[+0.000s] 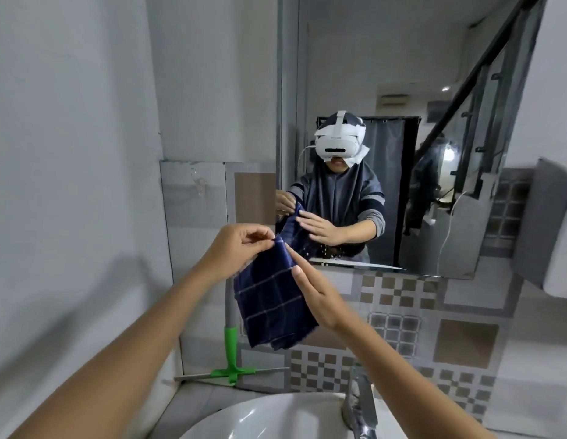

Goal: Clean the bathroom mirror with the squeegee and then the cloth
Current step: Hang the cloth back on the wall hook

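A dark blue checked cloth (271,299) hangs in front of me, below the mirror's lower left corner. My left hand (236,248) pinches its top corner between thumb and fingers. My right hand (317,293) lies flat against the cloth's right edge with the fingers straight. The mirror (434,74) fills the upper right and reflects me holding the cloth. The green and grey squeegee (231,353) stands on its blade behind the cloth, leaning upright against the tiled wall, with its upper handle hidden by the cloth.
A white sink basin (275,416) sits at the bottom, with a chrome tap (359,403) at its right rear. Patterned tiles (402,312) cover the wall below the mirror. A grey and white fixture (544,223) hangs on the right wall. A clear hook (199,185) is stuck to the left tiles.
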